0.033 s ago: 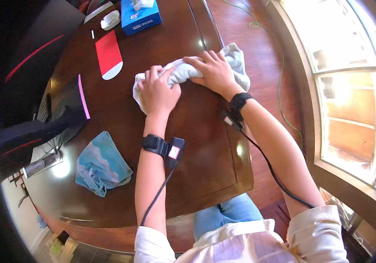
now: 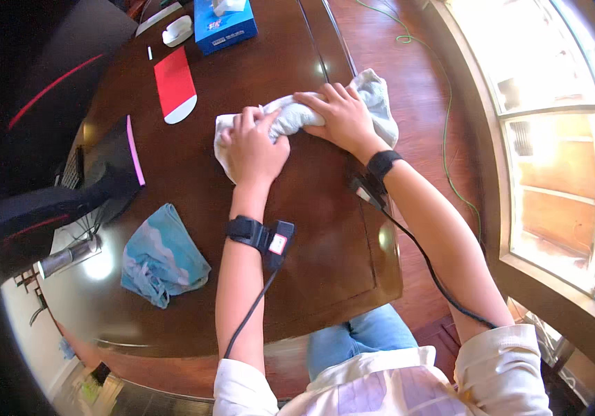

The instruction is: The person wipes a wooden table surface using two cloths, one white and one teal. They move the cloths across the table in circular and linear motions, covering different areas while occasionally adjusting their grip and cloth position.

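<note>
Left hand [image 2: 257, 147] and right hand [image 2: 343, 120], each grip clamped on the white cloth [image 2: 288, 121], seemingly bunching it at the right edge of the table [image 2: 325, 236], next move likely wanting firm pressure!

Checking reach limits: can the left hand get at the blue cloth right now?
Probably yes: the blue cloth lies on the table left of the left forearm, with nothing visible between them. The left hand is on the white towel, though, so it would have to come off that first.
</note>
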Demonstrator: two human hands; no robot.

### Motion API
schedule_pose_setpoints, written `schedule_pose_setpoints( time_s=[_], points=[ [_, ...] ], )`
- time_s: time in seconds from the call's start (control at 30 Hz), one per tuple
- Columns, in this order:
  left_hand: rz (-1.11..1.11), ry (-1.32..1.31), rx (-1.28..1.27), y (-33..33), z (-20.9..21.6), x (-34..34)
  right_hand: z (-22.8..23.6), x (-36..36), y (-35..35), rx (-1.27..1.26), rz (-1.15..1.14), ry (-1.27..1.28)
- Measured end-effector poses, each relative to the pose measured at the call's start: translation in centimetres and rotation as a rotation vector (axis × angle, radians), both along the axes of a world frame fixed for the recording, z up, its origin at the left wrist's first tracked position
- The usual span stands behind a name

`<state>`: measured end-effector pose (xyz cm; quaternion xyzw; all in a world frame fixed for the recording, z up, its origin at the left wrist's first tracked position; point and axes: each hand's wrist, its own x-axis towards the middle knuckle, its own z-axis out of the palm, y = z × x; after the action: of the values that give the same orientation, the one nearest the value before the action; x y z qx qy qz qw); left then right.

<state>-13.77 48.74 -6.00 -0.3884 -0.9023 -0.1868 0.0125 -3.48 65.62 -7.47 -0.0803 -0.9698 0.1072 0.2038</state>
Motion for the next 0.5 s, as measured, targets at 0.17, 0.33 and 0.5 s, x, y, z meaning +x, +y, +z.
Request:
schedule_pose_setpoints(
  time_s=[0.17, 0.33, 0.5],
  points=[
    [-0.172, -0.105, 0.201, -4.8, -0.9, 8.0, -0.1, 10.0, -6.2, -0.106, -0.060, -0.013],
    [-0.261, -0.128, 0.233, -12.2, -1.4, 19.3, 0.5, 22.9, -14.1, -0.174, -0.071, -0.079],
    [-0.249, -0.221, 0.232, -20.1, -0.8, 30.0, 1.1, 32.2, -20.0, -0.154, 0.063, -0.030]
  ],
)
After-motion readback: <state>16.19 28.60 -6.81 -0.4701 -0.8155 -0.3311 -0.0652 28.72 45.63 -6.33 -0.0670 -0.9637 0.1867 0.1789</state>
